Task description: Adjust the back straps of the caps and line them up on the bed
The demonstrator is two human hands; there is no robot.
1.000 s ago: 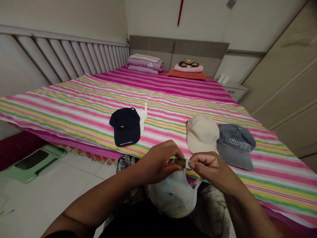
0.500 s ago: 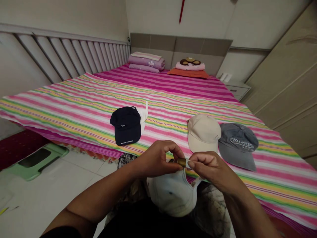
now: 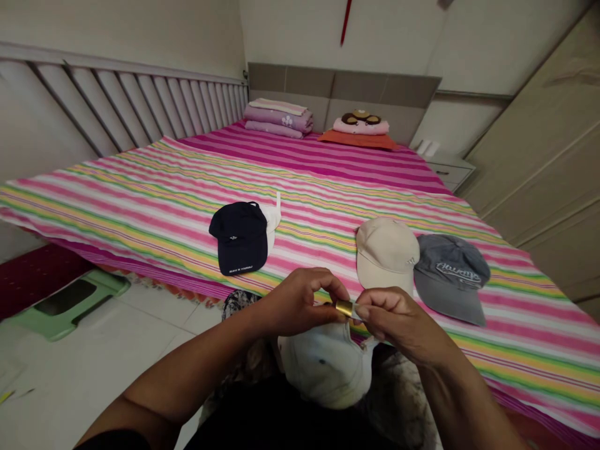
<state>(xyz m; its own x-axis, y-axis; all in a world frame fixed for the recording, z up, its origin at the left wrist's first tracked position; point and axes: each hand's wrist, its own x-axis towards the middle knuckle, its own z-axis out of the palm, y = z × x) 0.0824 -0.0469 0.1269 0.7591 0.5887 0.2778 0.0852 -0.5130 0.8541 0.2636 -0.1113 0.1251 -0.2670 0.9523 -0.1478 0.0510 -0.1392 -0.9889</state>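
Observation:
A pale, whitish baseball cap (image 3: 325,365) rests on my lap with its back opening toward my hands. Its adjustable strap carries a gold metal buckle (image 3: 344,308), held up above the opening. My left hand (image 3: 304,300) pinches the left side of this buckle between thumb and fingers. From the right, my right hand (image 3: 391,319) pinches the light strap end beside the buckle. Part of the strap is hidden behind my fingers.
A navy cap (image 3: 241,234) overlaps a white cap (image 3: 272,219) on the striped bed sheet (image 3: 309,237). Right of centre lie a beige cap (image 3: 387,250) and a grey cap (image 3: 450,275). A green stool (image 3: 77,306) stands on the floor at left.
The buckle has turned slightly in my fingers and now catches the light more brightly. Both hands keep their pinch; the caps on the bed are unmoved.

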